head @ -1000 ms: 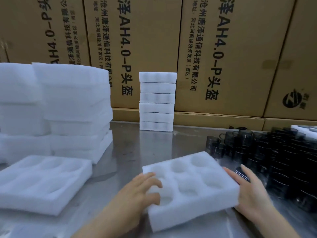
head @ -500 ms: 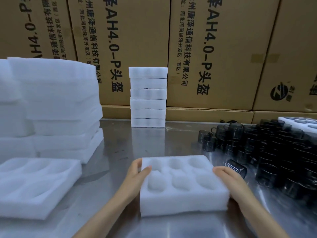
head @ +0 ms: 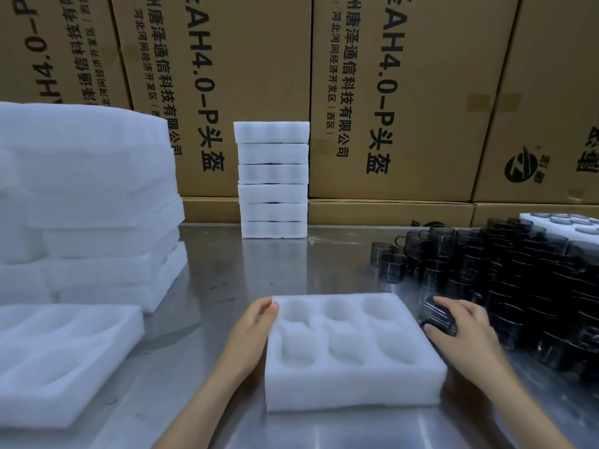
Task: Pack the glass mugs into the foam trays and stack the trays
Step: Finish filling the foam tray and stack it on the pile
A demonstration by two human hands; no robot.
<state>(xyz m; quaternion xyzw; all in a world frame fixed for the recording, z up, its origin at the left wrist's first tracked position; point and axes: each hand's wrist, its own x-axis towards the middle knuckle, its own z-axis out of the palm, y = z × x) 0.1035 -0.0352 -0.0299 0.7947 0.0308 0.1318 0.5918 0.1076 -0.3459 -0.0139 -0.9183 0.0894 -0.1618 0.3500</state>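
**Empty tray set, first mug in hand**

On my far left sits a spare foam tray [head: 61, 358] in front of tall piles of empty foam [head: 90, 202]; further back, against the cartons [head: 389, 92], stands the stack of trays [head: 272, 179] where this one should end up. My left hand [head: 249, 338] steadies the near tray [head: 350, 351] at its left edge, thumb hooked over the far corner, fingers along the side. All six pockets are bare, so I judge packing of this tray has not begun. Just off its right edge my right hand [head: 460, 328] curls round one dark glass mug [head: 436, 314] lying on its side on the worktop [head: 227, 280] — the rest of the mugs [head: 518, 280] crowd close behind it. Next I need to lift that mug, turn it to suit a pocket and seat it squarely — gently, since glass sits all around.
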